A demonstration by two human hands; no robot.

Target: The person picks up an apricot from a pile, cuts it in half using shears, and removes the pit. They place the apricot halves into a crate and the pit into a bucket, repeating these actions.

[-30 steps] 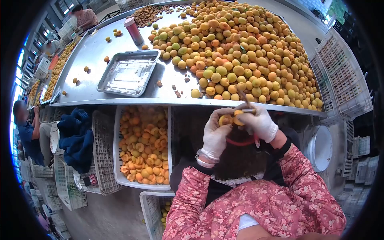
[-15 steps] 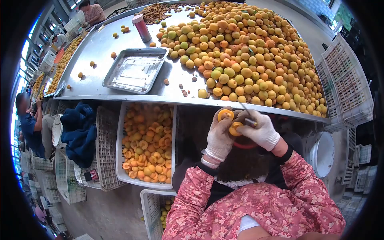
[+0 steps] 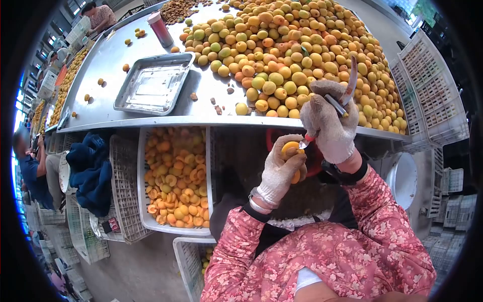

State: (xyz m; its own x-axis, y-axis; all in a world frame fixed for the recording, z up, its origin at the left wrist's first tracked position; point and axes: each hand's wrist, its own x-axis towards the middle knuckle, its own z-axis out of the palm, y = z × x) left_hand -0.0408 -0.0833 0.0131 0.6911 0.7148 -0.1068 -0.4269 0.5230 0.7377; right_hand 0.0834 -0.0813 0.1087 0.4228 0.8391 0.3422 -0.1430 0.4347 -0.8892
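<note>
My left hand (image 3: 282, 168), in a white knitted glove with stained fingers, is closed around cut apricot halves (image 3: 290, 147), their orange flesh showing at the fingertips. Beside it, my gloved right hand (image 3: 329, 123) grips a curved-bladed knife (image 3: 350, 80), the blade pointing up and away above the fist. A small red-ended tool with a shiny metal tip (image 3: 305, 142) juts from the underside of the same fist and meets the cut apricot. Whether it belongs to the knife is hidden by the fingers. Behind the hands lies a big heap of whole apricots (image 3: 302, 55).
The metal table (image 3: 103, 110) bears a steel tray (image 3: 153, 83), a pinkish tumbler (image 3: 160, 30) and scattered pits. Left of my knees, a white crate (image 3: 142, 201) holds apricot halves. A white bucket (image 3: 404, 181) and stacked crates (image 3: 432, 90) stand right. Other people sit at left.
My right hand has risen and turned, bringing the curved blade upright and the metal tip to the fruit. My left hand keeps the apricot halves. The view has shifted slightly.
</note>
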